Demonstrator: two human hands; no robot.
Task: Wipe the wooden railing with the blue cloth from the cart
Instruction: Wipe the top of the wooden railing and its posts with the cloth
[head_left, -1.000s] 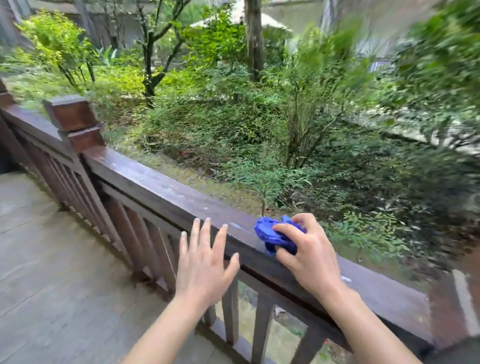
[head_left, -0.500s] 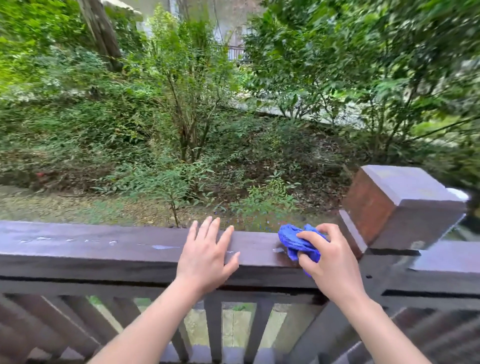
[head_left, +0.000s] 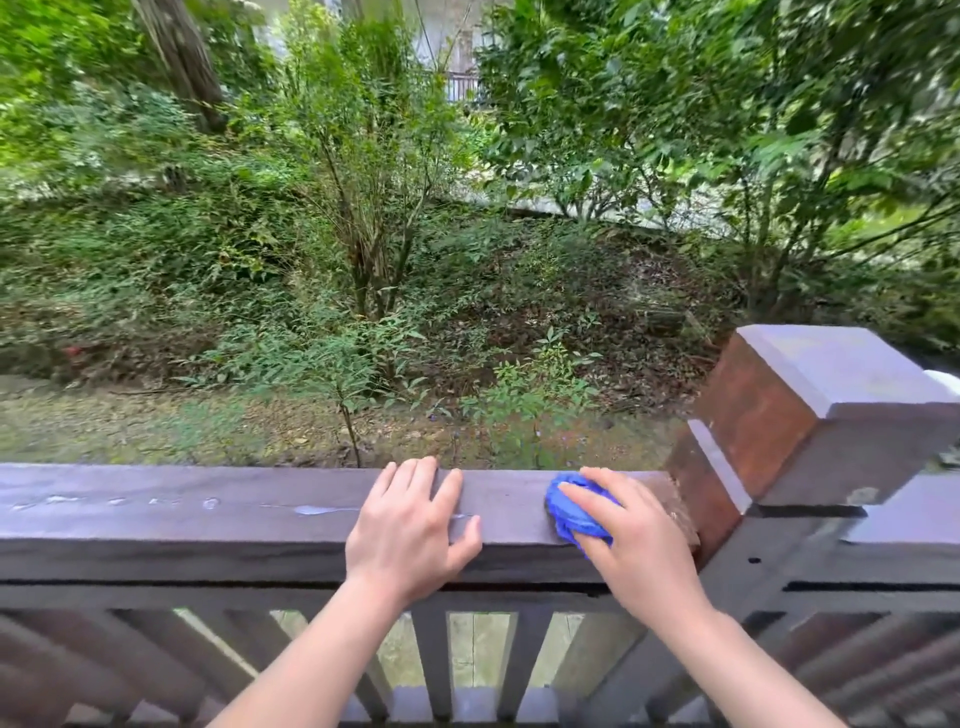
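A dark brown wooden railing (head_left: 156, 514) runs across the lower part of the head view, its flat top streaked with wet marks. My right hand (head_left: 628, 545) presses a bunched blue cloth (head_left: 574, 512) onto the top of the rail, close to the square post at the right. My left hand (head_left: 410, 525) lies flat on the rail top with fingers spread, a short way left of the cloth, holding nothing.
A square wooden post (head_left: 810, 410) with a wide cap rises just right of the cloth. Vertical balusters (head_left: 431, 660) fill the space under the rail. Beyond the railing lie bushes (head_left: 363, 208), ground cover and trees.
The view has swung right, so the rail now runs straight across with the post at the right. My left hand has settled flat on the rail. The cloth sits nearer the post.
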